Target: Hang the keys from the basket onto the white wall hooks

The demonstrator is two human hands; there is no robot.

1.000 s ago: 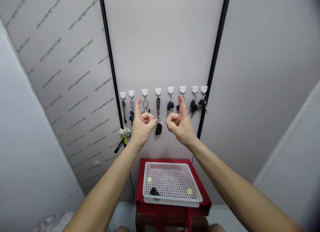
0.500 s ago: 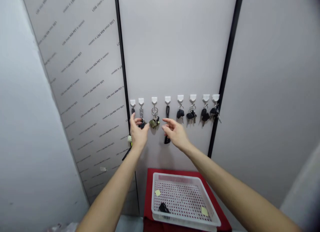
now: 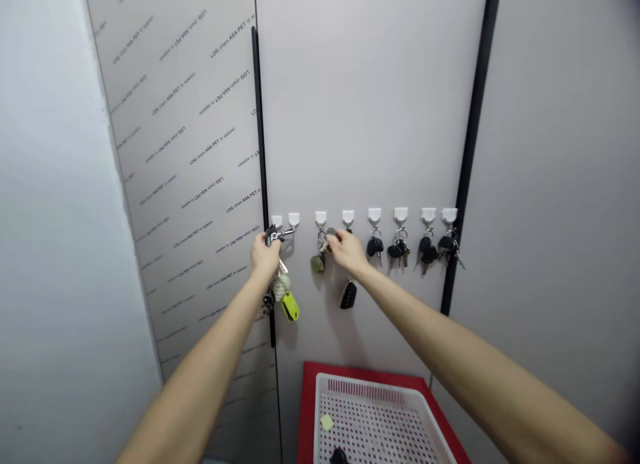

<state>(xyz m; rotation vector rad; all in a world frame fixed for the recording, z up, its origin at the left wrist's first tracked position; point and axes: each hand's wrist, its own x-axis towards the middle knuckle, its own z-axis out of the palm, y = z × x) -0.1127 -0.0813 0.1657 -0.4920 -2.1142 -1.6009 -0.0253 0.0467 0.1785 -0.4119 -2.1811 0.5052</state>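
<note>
Two-handed handling of keys on a row of white hooks (image 3: 375, 215). Step in hand (judged): gripping one bunch w/ each hand near its hook. Good technique, prob.: hold each bunch close to its ring so loose keys don't swing, & apply any lift in line w/ the hook, not out to one side. On the L, the metal clip (image 3: 289, 232) slants from the 2nd hook (image 3: 294, 219) toward the fingers; easing it back under the hook would likely cut side load. The pale charm (image 3: 281, 286) & yellow-green key case (image 3: 290, 307) dangle just below the L hand (image 3: 265, 256) & could snag; whether they're also gripped, can't tell. On the R, the car fob (image 3: 349, 295) hangs just below the wrist, so the forearm is best kept off it.

Pose: both arms reach fwd & converge, elbows apart. L fingers pinch black-headed keys (image 3: 273, 235) left of the 2nd hook, thumb toward the R side. R hand (image 3: 349, 252) comes in from the R, back of hand up, thumb & index closed on part of the olive-headed keys (image 3: 317, 264), which hang under the 3rd hook (image 3: 321, 217); the rest of that bunch hangs free. Other R fingers: hidden.
</note>
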